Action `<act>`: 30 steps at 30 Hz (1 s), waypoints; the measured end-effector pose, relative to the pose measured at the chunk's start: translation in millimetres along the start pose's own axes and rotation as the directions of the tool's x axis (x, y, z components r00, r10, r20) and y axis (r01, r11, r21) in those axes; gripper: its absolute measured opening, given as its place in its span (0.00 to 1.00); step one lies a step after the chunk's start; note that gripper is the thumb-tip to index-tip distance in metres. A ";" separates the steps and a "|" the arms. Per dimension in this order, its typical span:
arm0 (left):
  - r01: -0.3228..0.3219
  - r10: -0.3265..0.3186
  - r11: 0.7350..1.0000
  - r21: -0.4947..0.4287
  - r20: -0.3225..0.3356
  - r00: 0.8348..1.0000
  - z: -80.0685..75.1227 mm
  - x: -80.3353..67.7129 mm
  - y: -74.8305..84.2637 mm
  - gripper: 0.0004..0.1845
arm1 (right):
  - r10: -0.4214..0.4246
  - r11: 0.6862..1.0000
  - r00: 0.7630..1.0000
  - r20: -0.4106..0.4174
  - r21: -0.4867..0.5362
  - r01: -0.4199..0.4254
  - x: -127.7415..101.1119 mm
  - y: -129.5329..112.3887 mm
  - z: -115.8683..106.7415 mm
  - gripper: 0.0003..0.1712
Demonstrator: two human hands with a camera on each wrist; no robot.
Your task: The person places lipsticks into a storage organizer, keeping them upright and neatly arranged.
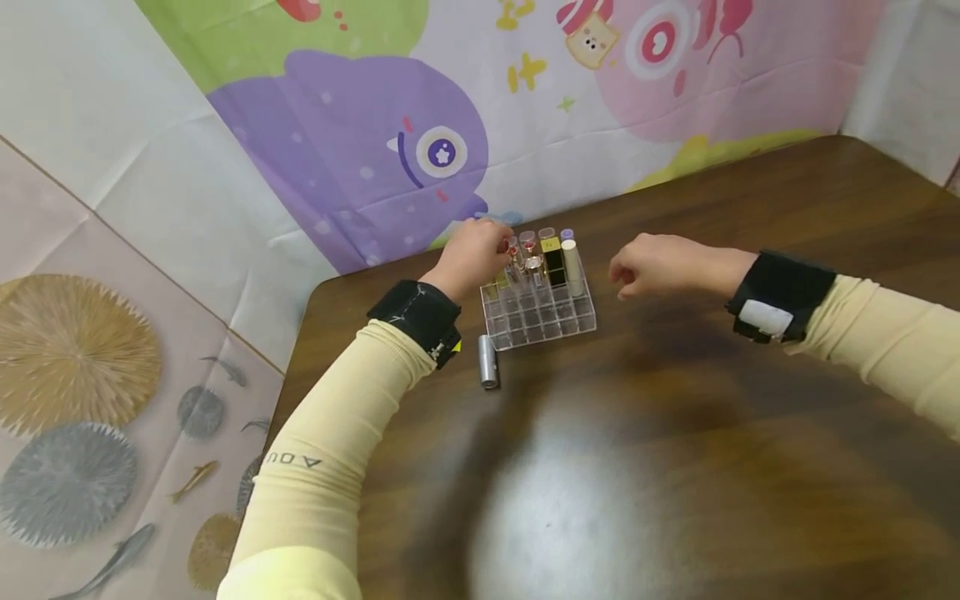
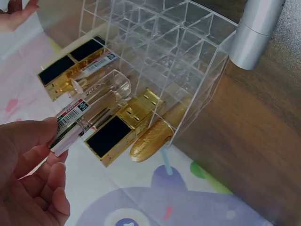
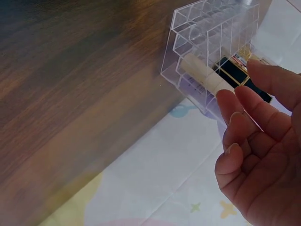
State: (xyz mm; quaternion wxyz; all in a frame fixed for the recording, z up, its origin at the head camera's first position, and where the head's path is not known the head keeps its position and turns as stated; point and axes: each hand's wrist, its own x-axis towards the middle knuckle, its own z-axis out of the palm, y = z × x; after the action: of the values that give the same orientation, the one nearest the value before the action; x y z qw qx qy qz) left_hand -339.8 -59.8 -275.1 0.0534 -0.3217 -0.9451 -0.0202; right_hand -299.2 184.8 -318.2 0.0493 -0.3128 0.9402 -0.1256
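My left hand is at the back left of a clear acrylic lipstick organizer. In the left wrist view, its thumb and fingers pinch the labelled end of a clear-and-silver lipstick tube, whose other end reaches in among the back-row slots. Beside it stand a black-and-gold lipstick and a rounded gold tube. My right hand hovers to the right of the organizer, fingers loosely bent and holding nothing. Nearest to it are a cream-coloured tube and another black-and-gold lipstick.
A silver tube lies on the brown wooden table by the organizer's front left corner. Behind the table's far edge hangs a cartoon-print cloth. The organizer's front rows show bare compartments.
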 end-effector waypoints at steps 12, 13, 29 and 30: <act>0.061 -0.060 0.998 -0.018 0.021 0.998 10.9 9.1 -2.0 0.05 | 0.009 1.000 1.000 -0.002 0.007 -0.009 -0.9 4.3 4.6 0.14; 0.062 -0.062 0.998 -0.017 0.027 0.998 11.1 9.3 -1.9 0.04 | 0.011 1.000 1.000 -0.002 0.006 -0.011 -0.9 4.4 4.9 0.14; 0.067 -0.065 0.997 -0.041 0.054 0.996 9.7 12.0 -1.7 0.05 | 0.019 1.000 1.000 -0.005 0.014 -0.019 -2.1 7.7 6.7 0.14; 0.068 -0.066 0.997 -0.041 0.061 0.996 9.6 12.4 -1.8 0.05 | 0.020 1.000 1.000 -0.004 0.015 -0.020 -2.2 8.0 7.0 0.14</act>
State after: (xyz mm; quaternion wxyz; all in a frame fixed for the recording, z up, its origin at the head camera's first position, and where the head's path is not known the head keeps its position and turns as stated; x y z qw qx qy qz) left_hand -351.5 -53.0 -283.2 0.0178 -0.2913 -0.9559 -0.0329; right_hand -300.9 190.9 -327.1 0.0511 -0.3025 0.9425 -0.1327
